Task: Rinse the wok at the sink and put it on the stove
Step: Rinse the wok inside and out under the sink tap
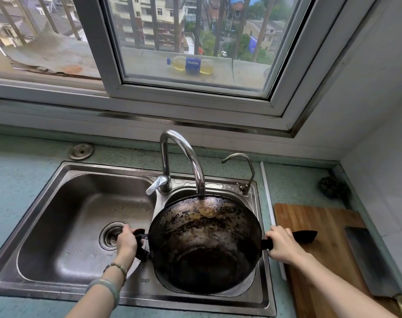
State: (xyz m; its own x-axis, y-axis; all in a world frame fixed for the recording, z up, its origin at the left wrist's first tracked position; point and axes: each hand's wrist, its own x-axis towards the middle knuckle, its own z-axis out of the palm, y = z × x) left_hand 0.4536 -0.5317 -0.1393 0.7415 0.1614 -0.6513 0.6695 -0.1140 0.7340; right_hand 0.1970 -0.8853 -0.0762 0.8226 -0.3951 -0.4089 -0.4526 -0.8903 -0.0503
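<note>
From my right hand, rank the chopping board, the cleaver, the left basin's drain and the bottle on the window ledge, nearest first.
1. Chopping board, just beside the right hand.
2. Cleaver, further right on the board.
3. Drain, beyond the wok, in the left basin.
4. Bottle, outside on the window ledge.
</note>
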